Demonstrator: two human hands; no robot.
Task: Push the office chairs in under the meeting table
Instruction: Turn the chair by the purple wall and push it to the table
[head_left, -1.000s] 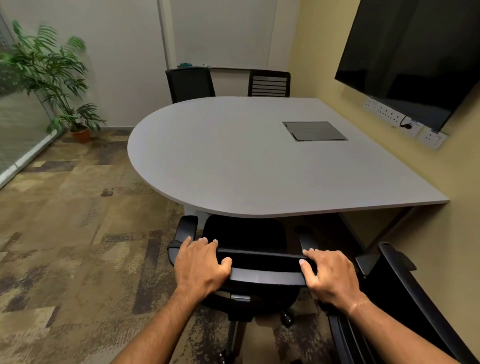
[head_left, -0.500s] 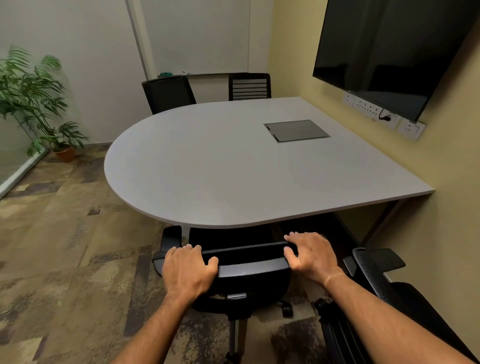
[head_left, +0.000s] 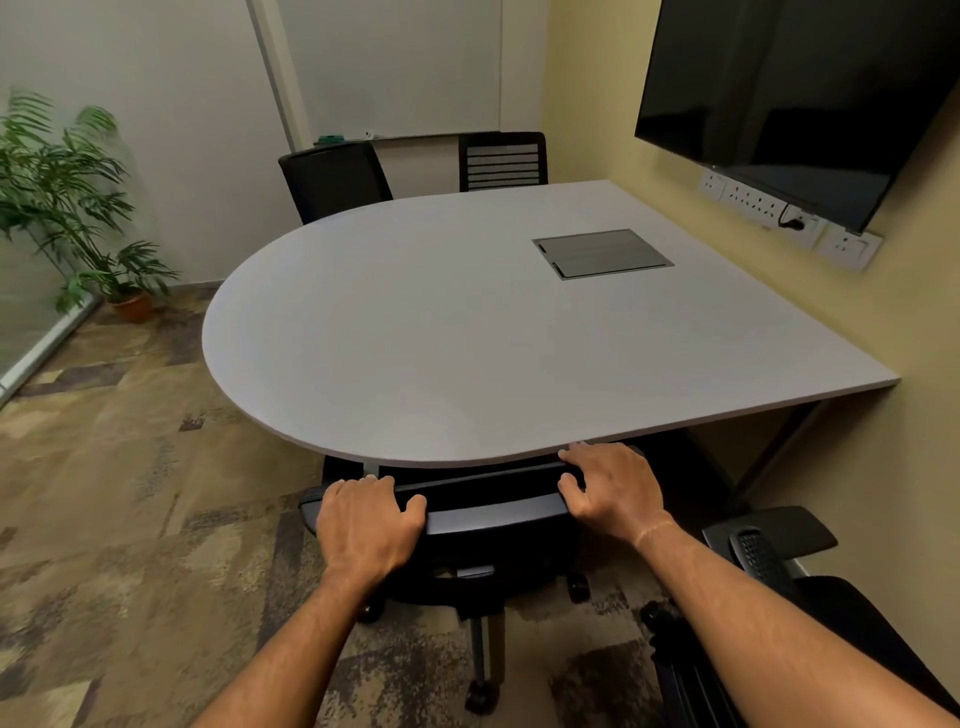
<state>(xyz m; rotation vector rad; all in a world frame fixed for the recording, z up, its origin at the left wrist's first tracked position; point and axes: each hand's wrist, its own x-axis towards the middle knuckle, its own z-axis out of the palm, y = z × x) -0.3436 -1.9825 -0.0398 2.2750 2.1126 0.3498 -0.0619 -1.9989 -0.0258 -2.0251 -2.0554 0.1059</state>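
Note:
A black office chair (head_left: 493, 514) stands at the near edge of the grey meeting table (head_left: 441, 332), its seat hidden beneath the tabletop. My left hand (head_left: 363, 525) grips the left end of the backrest's top edge, fingers curled over it. My right hand (head_left: 613, 488) grips the right end, its fingertips almost at the table's edge. A second black chair (head_left: 769, 561) stands out from the table at the lower right, beside my right forearm. Two more chairs, a mesh-backed one (head_left: 335, 179) and a slatted one (head_left: 503, 160), sit against the table's far side.
A wall screen (head_left: 795, 98) hangs on the right above a row of sockets (head_left: 763, 208). A metal cable hatch (head_left: 602, 253) is set in the tabletop. A potted plant (head_left: 78, 208) stands in the far left corner on patterned carpet (head_left: 104, 493).
The chair has rolled forward, so its seat and armrests have gone under the tabletop. Both hands kept their grip and moved up to the table's edge. The view came closer.

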